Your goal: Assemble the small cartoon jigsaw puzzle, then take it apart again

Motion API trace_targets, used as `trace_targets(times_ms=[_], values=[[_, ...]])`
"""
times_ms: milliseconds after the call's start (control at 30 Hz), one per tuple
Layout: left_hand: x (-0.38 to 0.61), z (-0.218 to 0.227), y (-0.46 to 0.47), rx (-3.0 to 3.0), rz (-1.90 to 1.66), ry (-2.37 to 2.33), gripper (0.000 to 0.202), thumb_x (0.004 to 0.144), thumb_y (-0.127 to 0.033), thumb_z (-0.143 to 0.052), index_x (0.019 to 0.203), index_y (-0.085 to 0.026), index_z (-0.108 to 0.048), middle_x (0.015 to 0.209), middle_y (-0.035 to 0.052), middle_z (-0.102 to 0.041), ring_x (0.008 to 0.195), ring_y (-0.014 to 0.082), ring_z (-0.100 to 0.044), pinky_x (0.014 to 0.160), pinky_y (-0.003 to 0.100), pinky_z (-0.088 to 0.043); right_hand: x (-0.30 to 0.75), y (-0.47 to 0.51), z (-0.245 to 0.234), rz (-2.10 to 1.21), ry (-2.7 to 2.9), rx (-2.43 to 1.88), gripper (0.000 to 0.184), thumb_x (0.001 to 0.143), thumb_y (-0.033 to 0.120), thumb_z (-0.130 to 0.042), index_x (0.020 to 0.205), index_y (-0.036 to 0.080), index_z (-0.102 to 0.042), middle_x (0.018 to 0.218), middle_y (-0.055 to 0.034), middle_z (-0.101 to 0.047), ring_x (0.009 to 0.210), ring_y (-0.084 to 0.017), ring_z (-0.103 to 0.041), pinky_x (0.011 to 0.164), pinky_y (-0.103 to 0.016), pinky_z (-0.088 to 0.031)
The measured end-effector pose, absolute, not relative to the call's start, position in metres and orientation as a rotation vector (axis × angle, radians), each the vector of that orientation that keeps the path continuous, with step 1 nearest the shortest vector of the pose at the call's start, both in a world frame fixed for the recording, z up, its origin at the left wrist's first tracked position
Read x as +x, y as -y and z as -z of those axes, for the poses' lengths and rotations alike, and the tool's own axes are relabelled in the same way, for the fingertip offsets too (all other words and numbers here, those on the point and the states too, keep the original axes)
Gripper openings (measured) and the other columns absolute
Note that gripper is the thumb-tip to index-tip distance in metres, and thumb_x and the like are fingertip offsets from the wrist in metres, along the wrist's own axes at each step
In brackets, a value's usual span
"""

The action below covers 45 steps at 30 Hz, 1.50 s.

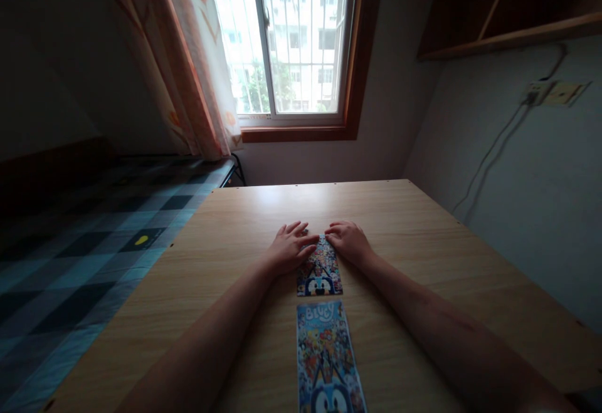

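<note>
On the wooden table lies a small colourful picture (321, 269), crowded with tiny figures, with a blue dog's face along its near edge. It looks like a jigsaw puzzle, but seams are too fine to make out. My left hand (292, 248) rests over its left side, fingers spread and palm down, covering part of it. At its upper right corner is my right hand (348, 241), fingers curled and close together; whatever lies under the fingertips is hidden. Nearer to me, a longer picture sheet (325, 353) titled "Bluey" shows a matching dog's face.
The light wood table (226, 212) reaches toward the wall below a barred window (301, 49). A bed with a checked cover (141, 212) adjoins it on the left, beside an orange curtain (183, 68). On the right wall, a cord hangs from a socket (533, 94) under a shelf (512, 37).
</note>
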<state>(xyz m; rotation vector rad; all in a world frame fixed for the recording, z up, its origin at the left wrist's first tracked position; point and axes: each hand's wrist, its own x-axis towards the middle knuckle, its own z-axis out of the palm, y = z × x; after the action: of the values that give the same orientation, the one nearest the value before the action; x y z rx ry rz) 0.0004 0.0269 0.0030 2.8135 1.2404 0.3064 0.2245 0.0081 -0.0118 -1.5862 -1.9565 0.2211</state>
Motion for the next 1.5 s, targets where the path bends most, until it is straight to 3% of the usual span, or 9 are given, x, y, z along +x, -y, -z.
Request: trace_targets(times_ms=[567, 1000, 1233, 1500], values=[[0.0003, -0.0015, -0.0273, 2.846, -0.439, -1.189, 0.038, 0.098, -0.048, -0.048, 0.130, -0.037, -0.064, 0.149, 0.0081, -0.049, 0.140, 0.0333, -0.039, 0.114, 0.059, -0.030, 0.2232, -0.0068, 0.0105, -0.207, 1.983, -1.603, 0.018, 0.090, 0.027, -0.060, 0.097, 0.023, -0.075, 0.115, -0.0037, -0.071, 0.113, -0.021, -0.059, 0.105, -0.034, -0.038], [-0.0013, -0.0035, -0.0285, 2.842, -0.683, -1.047, 0.026, 0.095, -0.041, -0.054, 0.101, -0.033, -0.079, 0.135, 0.0045, -0.061, 0.126, 0.0270, -0.053, 0.109, 0.046, -0.044, 0.2239, -0.0079, 0.0122, -0.192, 1.969, -1.622, 0.023, 0.089, 0.026, -0.057, 0.101, 0.025, -0.077, 0.116, -0.0034, -0.071, 0.111, -0.021, -0.061, 0.103, -0.032, -0.041], [0.0021, -0.0026, -0.0266, 2.882, -0.566, -1.160, 0.036, 0.096, -0.046, -0.052, 0.123, -0.031, -0.070, 0.141, 0.0089, -0.056, 0.133, 0.0306, -0.047, 0.112, 0.051, -0.039, 0.2236, -0.0068, 0.0117, -0.189, 1.962, -1.629, 0.021, 0.089, 0.029, -0.060, 0.101, 0.024, -0.076, 0.116, -0.0028, -0.071, 0.112, -0.021, -0.061, 0.104, -0.033, -0.041], [0.0028, -0.0010, -0.0270, 2.854, -0.513, -1.169, 0.034, 0.096, -0.047, -0.052, 0.121, -0.033, -0.071, 0.146, 0.0076, -0.053, 0.137, 0.0320, -0.043, 0.114, 0.054, -0.035, 0.2227, -0.0067, 0.0087, -0.198, 1.990, -1.639, 0.019, 0.091, 0.027, -0.057, 0.098, 0.023, -0.074, 0.113, -0.0042, -0.070, 0.110, -0.020, -0.059, 0.101, -0.032, -0.040]])
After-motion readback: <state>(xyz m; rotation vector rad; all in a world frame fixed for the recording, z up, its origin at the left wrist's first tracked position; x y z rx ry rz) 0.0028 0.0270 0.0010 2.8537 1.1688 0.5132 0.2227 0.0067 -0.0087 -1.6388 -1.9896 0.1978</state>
